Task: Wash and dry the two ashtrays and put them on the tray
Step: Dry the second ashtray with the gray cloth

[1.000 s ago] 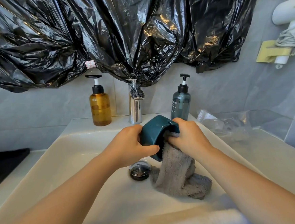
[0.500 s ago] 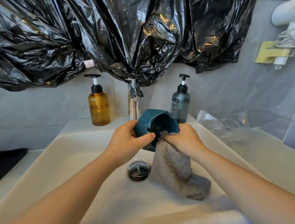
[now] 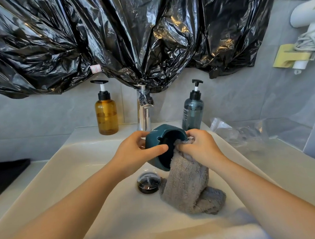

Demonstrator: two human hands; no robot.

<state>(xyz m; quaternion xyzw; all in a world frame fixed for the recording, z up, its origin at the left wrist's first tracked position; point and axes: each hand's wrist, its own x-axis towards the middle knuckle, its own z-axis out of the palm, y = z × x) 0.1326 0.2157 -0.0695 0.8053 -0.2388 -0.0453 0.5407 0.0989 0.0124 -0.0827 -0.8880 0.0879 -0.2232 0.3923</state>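
The left hand (image 3: 135,153) is gripping the teal ashtray (image 3: 158,133) above the sink basin (image 3: 77,163), thumb lying across the near rim and the other fingers curling round the far wall. The ashtray is tipping on its side, so its axis is lying roughly level and its mouth is opening toward the right hand (image 3: 201,147). That is the relation everything is turning on: the bowl is sitting just to the left of the right fingers (image 3: 186,147), and those fingers are bunching tight on a grey cloth (image 3: 186,185) and pressing it into the opening. The right hand is doing the wiping, the left is only steadying.

From the right fingers the cloth is hanging straight down, its tail piling on the basin floor just beside the drain plug (image 3: 148,182). I'm judging this as the wiping of the first ashtray's inside; whether it counts as washing or drying, I cannot tell, since no water is running from the tap (image 3: 144,118) beyond the fingers.

An amber pump bottle (image 3: 106,117) is standing beyond the left hand and a blue-grey one (image 3: 193,112) beyond the right. Black plastic sheeting (image 3: 127,36) is draping the wall above. The second ashtray isn't showing, and a dark flat shape (image 3: 6,174) far left of the left hand may be the tray.
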